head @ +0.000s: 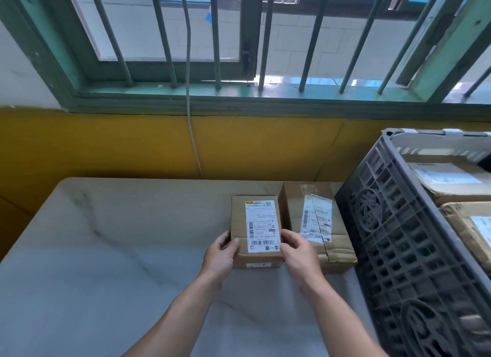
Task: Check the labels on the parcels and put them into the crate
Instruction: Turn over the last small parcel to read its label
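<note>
While the small brown cardboard box [256, 231] sits in both hands: the step looks like the label check, since its white paper label [263, 225] faces up to the eyes.
Left hand [221, 255]: holds the box's side far from the dark grey plastic crate [398, 250], thumb on top.
Right hand [299, 253]: holds the side nearer the crate, thumb on the label's edge.
Small box: left of the crate, not in it. A bigger brown cardboard box [292, 205] lies between it and the crate, close beside both.
Lifted or not: I cannot tell if it is off the white stone table [106, 250].
Crate: other brown parcels [449, 181] lie inside.
Next move: once the label is read, the box has to go up over the bigger box and the crate's high wall. Then it comes down softly on or beside the parcels there.
</note>
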`<state>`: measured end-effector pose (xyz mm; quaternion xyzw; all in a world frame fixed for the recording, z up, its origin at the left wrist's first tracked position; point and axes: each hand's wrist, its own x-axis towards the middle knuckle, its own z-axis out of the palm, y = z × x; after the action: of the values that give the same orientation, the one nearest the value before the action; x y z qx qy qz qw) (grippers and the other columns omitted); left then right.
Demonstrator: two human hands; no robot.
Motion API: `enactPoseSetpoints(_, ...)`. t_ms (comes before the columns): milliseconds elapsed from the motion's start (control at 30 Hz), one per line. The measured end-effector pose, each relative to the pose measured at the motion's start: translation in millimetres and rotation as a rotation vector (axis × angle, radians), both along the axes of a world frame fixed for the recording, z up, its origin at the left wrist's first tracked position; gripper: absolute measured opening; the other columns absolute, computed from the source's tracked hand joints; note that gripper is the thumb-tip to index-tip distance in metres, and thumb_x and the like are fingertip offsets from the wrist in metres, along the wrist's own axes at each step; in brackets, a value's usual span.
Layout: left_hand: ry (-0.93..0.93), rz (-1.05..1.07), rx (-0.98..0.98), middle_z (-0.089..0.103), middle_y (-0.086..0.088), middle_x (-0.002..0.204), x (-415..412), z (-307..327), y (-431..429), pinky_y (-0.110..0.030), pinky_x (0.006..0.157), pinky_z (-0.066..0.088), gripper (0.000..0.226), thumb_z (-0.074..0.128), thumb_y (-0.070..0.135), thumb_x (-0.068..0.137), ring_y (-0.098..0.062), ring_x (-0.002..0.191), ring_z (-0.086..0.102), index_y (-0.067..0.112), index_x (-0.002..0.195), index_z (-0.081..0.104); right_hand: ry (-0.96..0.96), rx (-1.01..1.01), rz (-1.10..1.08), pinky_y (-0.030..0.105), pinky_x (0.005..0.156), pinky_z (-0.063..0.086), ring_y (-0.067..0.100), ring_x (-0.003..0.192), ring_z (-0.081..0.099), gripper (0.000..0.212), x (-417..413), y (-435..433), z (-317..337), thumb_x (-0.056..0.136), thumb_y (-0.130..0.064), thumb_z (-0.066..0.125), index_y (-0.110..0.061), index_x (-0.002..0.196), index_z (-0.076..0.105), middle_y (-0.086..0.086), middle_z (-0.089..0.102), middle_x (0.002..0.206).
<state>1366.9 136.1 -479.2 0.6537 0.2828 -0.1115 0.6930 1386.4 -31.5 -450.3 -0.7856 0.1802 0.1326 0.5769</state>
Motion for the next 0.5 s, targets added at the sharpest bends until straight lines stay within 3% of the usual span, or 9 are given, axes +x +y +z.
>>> enactPoseSetpoints(233,-0.002,-0.01,0.014,0.07,0.018,0.101,4,-7,-3,-0.001,0.058,0.045,0.026,0.056,0.013,0.105,0.007,0.089,0.064,0.032,0.123,0.06,0.022,-0.04,0.018,0.029,0.098,0.048,0.014,0.114,0.062,0.039,1,0,-9,0.093,-0.006,0.058,-0.018,0.13,0.065,-0.011,0.066,0.111)
enactPoseSetpoints(367,-0.001,-0.023,0.007,0.068,0.018,0.101,4,-8,-4,-0.001,0.057,0.044,0.024,0.056,0.013,0.105,0.006,0.089,0.062,0.026,0.125,0.06,0.001,-0.054,0.033,0.025,0.093,0.045,0.011,0.109,0.059,0.039,0,0,-7,0.094,-0.005,0.057,-0.016,0.131,0.064,-0.01,0.066,0.111)
enactPoseSetpoints(433,0.015,-0.014,0.032,0.068,0.014,0.108,3,-1,-3,-0.005,0.065,0.045,0.029,0.056,0.019,0.105,0.004,0.091,0.061,0.019,0.134,0.059,0.005,-0.05,0.037,0.026,0.094,0.045,0.011,0.11,0.059,0.04,-1,-1,-6,0.094,-0.006,0.058,-0.017,0.132,0.063,-0.006,0.068,0.121)
enactPoseSetpoints(500,0.007,-0.015,0.026,0.063,0.005,0.134,2,0,1,-0.016,0.085,0.041,0.044,0.057,0.026,0.105,-0.006,0.105,0.058,0.013,0.147,0.051,-0.004,-0.025,0.038,0.026,0.097,0.044,0.01,0.113,0.057,0.043,-2,-3,-5,0.095,-0.005,0.058,-0.015,0.137,0.059,-0.002,0.065,0.132)
